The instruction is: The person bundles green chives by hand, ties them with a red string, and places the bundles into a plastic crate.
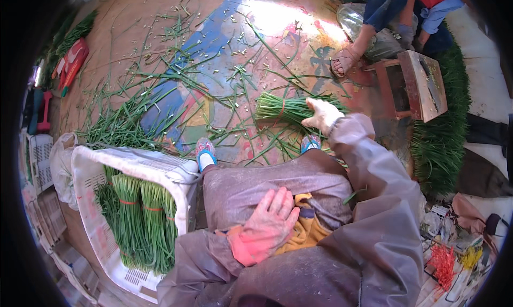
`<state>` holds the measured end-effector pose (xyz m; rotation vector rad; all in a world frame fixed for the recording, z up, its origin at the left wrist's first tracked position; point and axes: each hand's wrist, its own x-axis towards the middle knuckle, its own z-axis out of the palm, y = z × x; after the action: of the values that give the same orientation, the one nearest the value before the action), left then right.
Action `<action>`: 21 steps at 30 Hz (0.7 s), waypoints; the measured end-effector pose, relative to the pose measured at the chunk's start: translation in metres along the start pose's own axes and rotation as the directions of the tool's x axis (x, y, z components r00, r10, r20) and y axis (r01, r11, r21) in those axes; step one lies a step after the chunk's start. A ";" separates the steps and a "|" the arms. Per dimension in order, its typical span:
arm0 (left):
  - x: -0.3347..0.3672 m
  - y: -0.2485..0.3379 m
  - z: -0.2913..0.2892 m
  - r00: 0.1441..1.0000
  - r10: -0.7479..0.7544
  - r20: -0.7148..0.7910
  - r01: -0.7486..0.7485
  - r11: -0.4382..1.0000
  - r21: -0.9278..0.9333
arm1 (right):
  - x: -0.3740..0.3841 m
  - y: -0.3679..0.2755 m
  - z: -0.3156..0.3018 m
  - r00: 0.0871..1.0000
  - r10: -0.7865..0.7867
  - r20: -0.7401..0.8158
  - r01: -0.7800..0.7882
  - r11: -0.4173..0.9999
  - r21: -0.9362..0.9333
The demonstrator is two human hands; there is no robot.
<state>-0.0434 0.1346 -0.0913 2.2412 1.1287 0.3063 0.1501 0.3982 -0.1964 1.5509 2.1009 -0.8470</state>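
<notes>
My right hand [324,117], in a whitish glove, is closed around a bunch of green chives [272,108] in front of me. A red band rings this bunch, and its pale cut ends point left. Part of the grip is hidden behind the stalks. My left hand [265,225], in a pink-stained glove, lies flat on my lap with its fingers stretched out, next to a yellow cloth [307,229]. To the left, a white plastic crate [184,197] lies with its opening toward me. Several banded chive bunches [141,221] are packed inside it.
Loose green stalks [125,117] litter the patterned floor ahead. At the upper right, a person's sandalled foot [346,60] rests near a small wooden stool [422,87]. A long heap of chives [441,146] runs down the right side, with red ties [442,265] below it.
</notes>
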 end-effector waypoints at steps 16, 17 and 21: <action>0.049 -0.027 -0.002 0.906 -0.400 -0.137 0.124 0.561 -0.819 | 0.113 0.001 0.063 0.924 -0.209 -0.321 0.238 0.970 0.054; 0.044 -0.018 -0.004 0.867 -0.498 0.007 0.186 0.310 -0.932 | 0.084 -0.004 0.038 0.856 -0.221 -0.467 0.333 0.927 0.172; 0.034 -0.022 0.015 0.932 -0.360 0.050 -0.073 -0.321 -0.944 | -0.062 -0.040 -0.031 0.595 -0.261 -0.760 0.680 0.668 0.303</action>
<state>-0.0305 0.1655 -0.1184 0.3583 0.6336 1.0330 0.1326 0.3667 -0.1250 1.7349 3.1481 -1.3858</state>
